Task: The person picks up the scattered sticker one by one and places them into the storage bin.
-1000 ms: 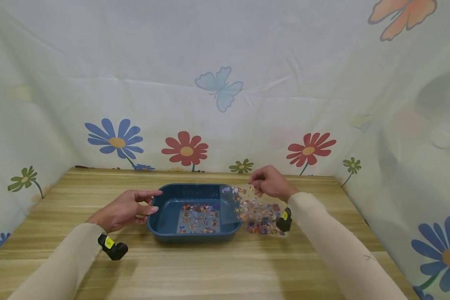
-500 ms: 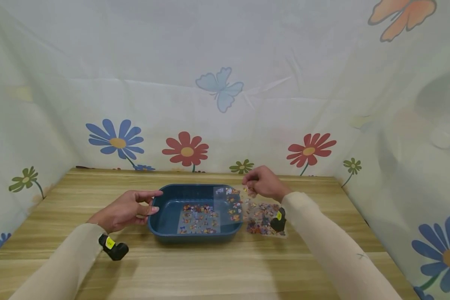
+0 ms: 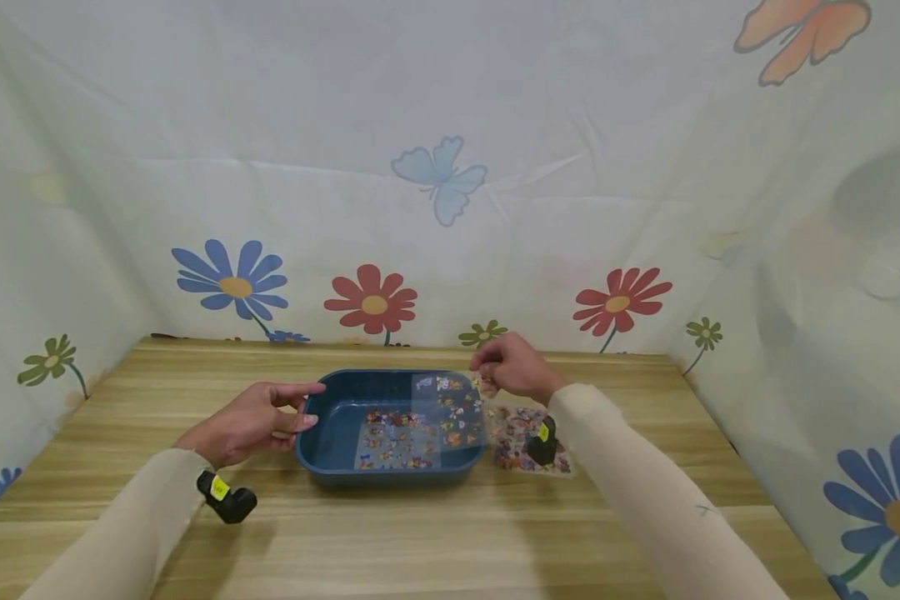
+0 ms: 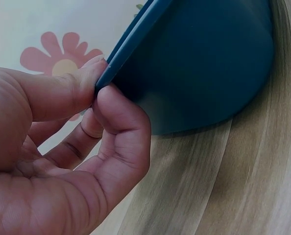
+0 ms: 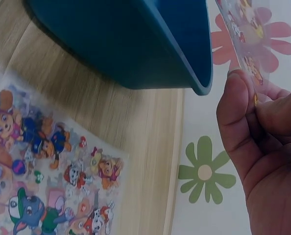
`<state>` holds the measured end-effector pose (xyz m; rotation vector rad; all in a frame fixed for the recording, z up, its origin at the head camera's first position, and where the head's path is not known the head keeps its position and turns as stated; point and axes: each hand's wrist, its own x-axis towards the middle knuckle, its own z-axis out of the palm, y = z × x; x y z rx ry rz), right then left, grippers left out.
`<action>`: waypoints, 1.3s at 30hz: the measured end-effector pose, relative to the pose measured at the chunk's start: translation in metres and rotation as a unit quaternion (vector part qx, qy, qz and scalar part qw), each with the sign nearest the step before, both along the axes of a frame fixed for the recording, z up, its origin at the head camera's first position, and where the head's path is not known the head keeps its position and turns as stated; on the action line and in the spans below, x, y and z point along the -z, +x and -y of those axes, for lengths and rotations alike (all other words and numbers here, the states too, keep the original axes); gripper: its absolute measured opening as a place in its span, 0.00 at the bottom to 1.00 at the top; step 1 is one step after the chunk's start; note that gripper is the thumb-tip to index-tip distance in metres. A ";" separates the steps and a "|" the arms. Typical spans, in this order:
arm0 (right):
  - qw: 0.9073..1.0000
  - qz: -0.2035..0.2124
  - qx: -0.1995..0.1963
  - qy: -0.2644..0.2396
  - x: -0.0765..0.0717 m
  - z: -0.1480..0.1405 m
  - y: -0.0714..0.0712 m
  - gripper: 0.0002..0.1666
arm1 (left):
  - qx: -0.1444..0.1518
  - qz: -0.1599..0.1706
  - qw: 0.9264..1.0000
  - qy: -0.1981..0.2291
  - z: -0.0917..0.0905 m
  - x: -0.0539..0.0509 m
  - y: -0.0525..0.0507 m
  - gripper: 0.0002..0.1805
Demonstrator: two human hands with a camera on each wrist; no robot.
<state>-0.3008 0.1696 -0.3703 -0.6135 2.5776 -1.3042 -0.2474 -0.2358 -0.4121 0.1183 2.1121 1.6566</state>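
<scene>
A blue tray [image 3: 390, 477] stands on the table, and my left hand [image 3: 243, 423] grips its left rim. In the left wrist view the thumb and index finger of that hand [image 4: 86, 132] pinch the tray wall [image 4: 199, 63]. My right hand [image 3: 521, 369] pinches a clear sticker sheet [image 3: 450, 408] by its right edge, above the tray's right side. In the right wrist view the hand [image 5: 263, 137] holds the sheet [image 5: 241, 34] between thumb and index finger. Another sticker sheet [image 3: 397, 440] lies inside the tray.
More sticker sheets [image 3: 521, 446] lie on the wooden table [image 3: 390, 542] just right of the tray, partly under the right wrist in the head view. A pale curtain [image 3: 307, 200] with flowers and butterflies hangs behind the table and along both sides.
My right hand has moved left with its sheet, which now covers more of the tray's right part. The left hand and the tray have stayed in place.
</scene>
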 end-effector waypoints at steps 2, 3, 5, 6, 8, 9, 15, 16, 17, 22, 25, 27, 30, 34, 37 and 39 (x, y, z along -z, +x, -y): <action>1.000 -0.002 -0.002 0.003 0.000 0.002 0.000 0.13 | 0.001 0.001 1.000 0.004 0.000 0.001 0.000 0.41; 1.000 -0.002 -0.002 0.003 0.000 0.004 0.000 0.13 | 0.002 0.001 1.000 0.006 0.001 0.001 0.000 0.41; 1.000 0.003 -0.003 -0.002 0.000 0.006 0.000 0.14 | 0.002 0.001 1.000 0.007 0.001 0.001 0.000 0.41; 1.000 0.007 -0.002 -0.004 0.000 0.007 0.001 0.14 | 0.001 0.000 1.000 0.006 0.001 0.001 0.000 0.41; 1.000 0.017 0.000 -0.010 0.000 0.010 0.001 0.14 | -0.001 -0.001 1.000 0.003 0.000 0.002 0.000 0.41; 1.000 0.021 0.000 -0.012 0.001 0.012 0.001 0.14 | -0.002 -0.002 1.000 0.001 0.000 0.002 0.000 0.40; 1.000 0.025 -0.001 -0.009 0.001 0.019 0.000 0.14 | -0.003 -0.001 1.000 0.005 0.000 0.003 0.000 0.41; 1.000 0.025 -0.002 -0.009 0.001 0.020 0.000 0.14 | -0.003 -0.001 1.000 0.006 0.000 0.002 -0.001 0.41; 1.000 0.027 -0.004 -0.011 0.001 0.021 -0.001 0.14 | -0.004 0.001 1.000 0.007 0.000 0.002 -0.001 0.41; 0.999 0.034 -0.012 -0.014 0.003 0.026 -0.003 0.14 | -0.005 0.003 1.000 0.007 -0.001 0.001 -0.001 0.42; 1.000 0.028 -0.014 -0.001 0.003 0.029 -0.004 0.14 | -0.005 0.001 1.000 0.004 0.000 0.001 -0.001 0.41; 1.000 0.023 -0.012 0.009 0.002 0.032 -0.005 0.13 | -0.006 0.000 1.000 0.002 0.000 0.001 -0.001 0.41; 0.999 0.026 -0.013 0.019 0.001 0.036 -0.005 0.11 | -0.007 0.000 1.000 -0.001 0.000 0.002 -0.001 0.40; 0.999 0.030 -0.016 0.030 0.003 0.041 -0.006 0.11 | -0.008 0.000 1.000 -0.003 0.001 0.003 -0.002 0.40; 0.999 0.026 -0.023 0.036 0.004 0.043 -0.007 0.11 | -0.008 0.000 1.000 -0.004 0.001 0.003 -0.001 0.40; 0.999 0.025 -0.030 0.038 0.006 0.045 -0.008 0.10 | -0.008 0.000 1.000 -0.005 0.001 0.002 -0.001 0.40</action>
